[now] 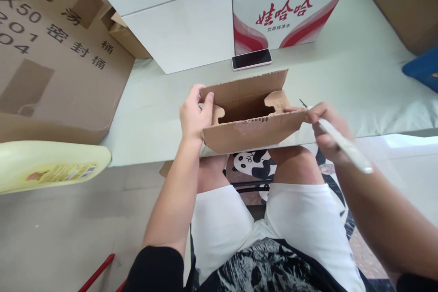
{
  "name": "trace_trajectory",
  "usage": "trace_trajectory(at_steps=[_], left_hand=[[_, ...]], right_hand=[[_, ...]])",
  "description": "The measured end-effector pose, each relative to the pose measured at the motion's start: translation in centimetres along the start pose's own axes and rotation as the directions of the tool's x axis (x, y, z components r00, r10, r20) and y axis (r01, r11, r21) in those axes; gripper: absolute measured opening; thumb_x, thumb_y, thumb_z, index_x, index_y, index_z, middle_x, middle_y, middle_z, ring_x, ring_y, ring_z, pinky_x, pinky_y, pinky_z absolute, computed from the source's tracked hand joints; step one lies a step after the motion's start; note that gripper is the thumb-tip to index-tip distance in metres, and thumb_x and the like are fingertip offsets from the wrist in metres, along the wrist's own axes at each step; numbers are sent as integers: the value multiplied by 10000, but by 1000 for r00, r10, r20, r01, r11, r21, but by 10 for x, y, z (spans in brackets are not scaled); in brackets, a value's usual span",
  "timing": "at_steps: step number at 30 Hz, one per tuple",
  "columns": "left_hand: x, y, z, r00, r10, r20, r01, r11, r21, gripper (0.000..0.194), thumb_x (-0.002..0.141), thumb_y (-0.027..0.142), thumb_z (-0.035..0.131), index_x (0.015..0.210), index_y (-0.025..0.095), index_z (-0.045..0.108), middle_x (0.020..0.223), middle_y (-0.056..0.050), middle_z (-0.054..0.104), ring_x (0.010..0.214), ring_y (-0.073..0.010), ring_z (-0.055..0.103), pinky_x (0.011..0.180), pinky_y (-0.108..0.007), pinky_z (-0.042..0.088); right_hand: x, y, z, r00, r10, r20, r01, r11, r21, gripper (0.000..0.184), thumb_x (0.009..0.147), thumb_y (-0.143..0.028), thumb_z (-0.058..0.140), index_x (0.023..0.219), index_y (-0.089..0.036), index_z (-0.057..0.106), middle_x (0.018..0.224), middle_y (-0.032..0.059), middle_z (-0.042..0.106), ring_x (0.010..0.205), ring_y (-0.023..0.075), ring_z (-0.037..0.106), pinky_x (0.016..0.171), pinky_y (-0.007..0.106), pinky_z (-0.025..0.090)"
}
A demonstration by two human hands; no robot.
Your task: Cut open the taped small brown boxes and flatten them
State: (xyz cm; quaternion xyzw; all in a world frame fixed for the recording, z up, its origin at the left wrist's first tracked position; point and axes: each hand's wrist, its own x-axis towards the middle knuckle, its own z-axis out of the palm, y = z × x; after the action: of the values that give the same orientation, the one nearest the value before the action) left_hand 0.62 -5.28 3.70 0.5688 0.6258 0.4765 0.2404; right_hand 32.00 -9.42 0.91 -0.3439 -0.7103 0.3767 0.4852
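A small brown cardboard box (pixel 251 134) with its top flaps open sits at the near edge of a pale low surface (pixel 342 77), above my knees. My left hand (pixel 193 116) grips the box's left end, fingers curled over the top edge. My right hand (pixel 325 125) is at the box's right flap, closed round a white pen-like tool (pixel 345 146) that points down to the right. The box's inside looks dark, with two side flaps folded in.
A white phone (pixel 252 59) lies just behind the box. A white and red carton (pixel 284 4) and a plain white box (pixel 185 23) stand at the back. A large brown carton (pixel 58 50) is at left, a pale yellow object (pixel 51 164) in front of it, something blue (pixel 424 68) at right.
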Motion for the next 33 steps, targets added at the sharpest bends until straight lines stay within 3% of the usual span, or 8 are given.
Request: trace_trajectory(at_steps=[4,8,12,16,21,25,29,33], left_hand=[[-8,-11,-11,988,47,145,-24,988,-151,401,951,606,588,903,233,727,1059,-69,738,986,-227,709,877,-352,578],[-32,-5,-33,941,175,291,-156,984,-89,636,985,732,365,1061,245,766,1403,-117,654,1361,-323,597,1164,-506,500],[-55,18,-34,825,237,513,-454,818,353,642,802,632,766,1303,241,677,1602,-134,517,1572,-452,328,1294,-696,257],[-66,19,-27,748,171,641,-511,765,392,768,828,412,833,1519,296,519,1696,-97,426,1623,-425,267,1290,-665,328],[-68,-25,-51,875,172,452,-330,895,299,697,891,559,757,1521,363,532,1713,-71,408,1643,-418,239,1300,-703,273],[-79,-66,-70,983,19,181,-10,999,-51,832,786,617,840,1511,364,518,1724,-87,376,1631,-371,296,1331,-609,274],[-95,-79,-65,978,-206,25,192,855,-482,624,757,539,897,1291,337,647,1433,-64,650,1335,-259,637,1155,-448,542],[-111,-62,-33,917,-378,130,348,596,-723,502,781,495,893,1196,340,657,1351,-28,694,1132,-185,696,980,-377,630]], right_hand=[[1,2,12,972,128,-198,-168,966,-198,484,791,-516,847,878,-273,437,1054,64,778,1058,305,764,910,498,592],[4,7,25,922,225,-315,-291,939,-184,438,804,-391,818,966,-293,423,1415,94,681,1296,355,675,999,594,570],[8,7,27,915,315,-253,-366,911,-190,465,783,-357,833,993,-296,423,1512,111,616,1405,387,600,1112,675,490],[4,10,26,923,327,-200,-348,934,-82,506,806,-518,811,993,-297,395,1528,126,600,1462,383,554,1152,682,470],[-9,25,31,918,328,-223,-308,944,120,520,878,-723,649,1010,-312,360,1452,105,662,1417,322,604,1138,607,493],[-3,27,64,919,387,-72,-366,907,206,584,858,-773,639,1006,-297,335,1526,133,606,1482,321,534,1159,593,451],[12,9,110,902,344,260,-414,859,302,582,864,-726,664,983,-279,310,1561,174,536,1344,306,618,993,507,545],[16,-15,120,944,224,244,-286,922,260,514,870,-602,719,969,-278,332,1675,178,424,1554,320,423,1168,537,418]])
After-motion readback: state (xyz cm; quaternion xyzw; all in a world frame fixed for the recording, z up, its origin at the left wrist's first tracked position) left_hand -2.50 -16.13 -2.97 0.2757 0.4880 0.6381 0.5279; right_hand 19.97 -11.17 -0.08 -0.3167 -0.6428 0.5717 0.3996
